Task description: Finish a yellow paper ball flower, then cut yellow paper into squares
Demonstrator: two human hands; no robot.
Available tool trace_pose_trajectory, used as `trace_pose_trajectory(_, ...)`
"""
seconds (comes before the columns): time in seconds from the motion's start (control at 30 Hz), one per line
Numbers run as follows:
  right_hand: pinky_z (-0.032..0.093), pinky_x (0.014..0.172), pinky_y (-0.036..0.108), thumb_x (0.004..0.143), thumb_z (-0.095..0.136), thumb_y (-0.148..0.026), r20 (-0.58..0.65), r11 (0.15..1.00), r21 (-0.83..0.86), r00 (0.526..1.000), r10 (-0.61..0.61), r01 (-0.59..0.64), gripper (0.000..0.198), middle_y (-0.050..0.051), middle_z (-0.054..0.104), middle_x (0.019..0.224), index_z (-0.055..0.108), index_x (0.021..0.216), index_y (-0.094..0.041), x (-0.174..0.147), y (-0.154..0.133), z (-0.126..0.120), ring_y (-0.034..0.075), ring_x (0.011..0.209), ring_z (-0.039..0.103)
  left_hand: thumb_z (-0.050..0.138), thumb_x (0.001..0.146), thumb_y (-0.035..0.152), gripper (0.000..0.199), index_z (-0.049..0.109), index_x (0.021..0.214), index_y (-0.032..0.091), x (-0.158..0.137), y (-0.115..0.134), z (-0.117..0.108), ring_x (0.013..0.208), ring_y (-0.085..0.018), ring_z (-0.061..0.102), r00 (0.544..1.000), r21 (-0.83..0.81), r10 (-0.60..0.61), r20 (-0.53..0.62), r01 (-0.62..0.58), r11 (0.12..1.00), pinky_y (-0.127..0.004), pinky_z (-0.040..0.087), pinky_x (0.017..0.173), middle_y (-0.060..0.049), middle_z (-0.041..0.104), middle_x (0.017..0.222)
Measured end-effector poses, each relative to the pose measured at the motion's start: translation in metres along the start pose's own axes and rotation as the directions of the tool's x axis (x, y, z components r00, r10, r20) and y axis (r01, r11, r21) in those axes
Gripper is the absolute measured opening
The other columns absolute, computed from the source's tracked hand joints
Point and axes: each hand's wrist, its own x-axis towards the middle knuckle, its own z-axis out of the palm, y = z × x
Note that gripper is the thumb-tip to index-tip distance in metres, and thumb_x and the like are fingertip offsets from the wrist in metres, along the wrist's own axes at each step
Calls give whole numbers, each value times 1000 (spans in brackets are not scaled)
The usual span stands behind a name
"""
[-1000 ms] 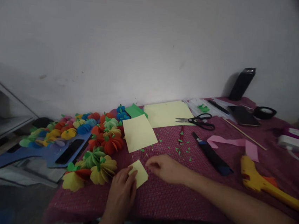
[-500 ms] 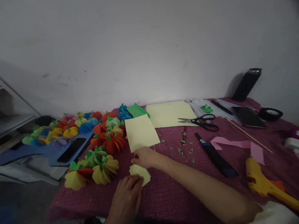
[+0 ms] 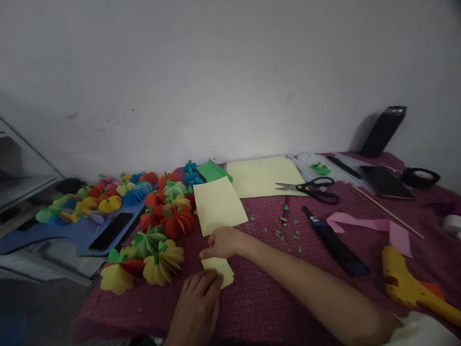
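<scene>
A small stack-like piece of pale yellow paper (image 3: 224, 273) with cut corners lies near the table's front edge. My left hand (image 3: 199, 295) is closed over its lower left part, fingers curled and close together, thumb side out of sight. At the paper's far edge, my right hand (image 3: 223, 242) is closed in a pinch, fingertips at the upper left corner; the exact grip is partly hidden. Just beyond that hand lies a larger yellow sheet (image 3: 219, 204). To the left stand folded paper pumpkins, among them a yellow one (image 3: 162, 264) and an orange one (image 3: 177, 221).
Black-handled scissors (image 3: 314, 188) rest partly on yellow sheets (image 3: 265, 173) by the wall. Green scraps (image 3: 280, 235) are scattered mid-table. Rightward lie a dark blue-black cutter-like tool (image 3: 335, 245), pink ribbon (image 3: 362, 222), a stick (image 3: 388, 210) and a yellow glue gun (image 3: 407, 285).
My right fingertips have shifted slightly down and left at the paper's far edge. My left hand stays on the paper. The whole view has moved a little.
</scene>
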Motion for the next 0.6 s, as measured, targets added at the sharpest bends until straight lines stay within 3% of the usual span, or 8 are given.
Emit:
trace_pose_trajectory(0.1, 38, 52, 22, 70, 55, -52, 22, 992, 103, 997, -71, 68, 45, 8, 68, 80, 69, 87, -13, -1, 3, 2, 19, 72, 60, 42, 78, 6, 35, 55, 108, 18, -2, -2, 2, 99, -25, 52, 1000, 7, 14, -24, -14, 1000, -44, 43, 81, -8, 58, 108)
trace_pose_trajectory(0.23, 36, 51, 18, 64, 65, -26, -6, 971, 194, 990, -140, 139, 33, 3, 67, 87, 65, 95, -15, 0, 5, 5, 14, 73, 58, 45, 78, 8, 35, 52, 110, 21, -8, -5, 7, 101, -24, 51, 995, -64, 5, -95, -11, 998, -42, 43, 84, -8, 56, 109)
trace_pose_trajectory(0.3, 36, 51, 17, 64, 64, -21, -20, 966, 205, 988, -154, 155, 33, 2, 66, 87, 65, 96, -15, -2, 4, 5, 12, 72, 57, 50, 78, 12, 32, 51, 109, 20, -8, -7, 8, 107, -24, 48, 964, -161, -118, -239, 81, 984, -43, 41, 88, -9, 51, 115)
trace_pose_trajectory(0.37, 36, 51, 17, 65, 63, -21, -29, 957, 228, 984, -175, 177, 31, 2, 66, 85, 64, 96, -15, -6, 3, 1, 12, 70, 57, 57, 75, 18, 38, 47, 111, 19, -4, -8, 7, 115, -26, 42, 880, -339, -325, -348, 206, 918, -45, 37, 93, -12, 43, 123)
trace_pose_trajectory(0.4, 37, 52, 17, 65, 64, -21, -41, 949, 244, 980, -195, 199, 32, 2, 65, 85, 64, 97, -15, -8, 2, -1, 11, 70, 56, 59, 73, 21, 45, 43, 115, 19, 0, -8, 6, 117, -26, 40, 832, -465, -435, -343, 252, 849, -45, 36, 95, -13, 41, 126)
trace_pose_trajectory(0.47, 37, 54, 17, 64, 65, -19, -88, 924, 283, 966, -243, 258, 32, 2, 64, 85, 64, 96, -14, -14, 1, -6, 11, 71, 55, 62, 71, 25, 59, 34, 123, 20, 10, -8, 4, 115, -25, 44, 775, -734, -601, -195, 291, 613, -43, 39, 93, -13, 43, 125)
trace_pose_trajectory(0.53, 37, 55, 18, 63, 66, -16, -162, 891, 331, 948, -273, 313, 31, 2, 63, 82, 64, 93, -13, -19, 1, -9, 11, 70, 53, 64, 71, 29, 60, 35, 123, 19, 20, -7, 0, 103, -24, 55, 751, -909, -658, 49, 306, 282, -38, 46, 84, -11, 54, 115)
trace_pose_trajectory(0.6, 36, 54, 18, 63, 68, -18, -243, 855, 419, 945, -219, 306, 31, 1, 61, 78, 63, 93, -13, -26, 3, -9, 10, 66, 52, 65, 70, 31, 50, 45, 114, 17, 30, -5, -4, 91, -22, 61, 737, -953, -638, 226, 301, 10, -33, 49, 76, -9, 61, 103)
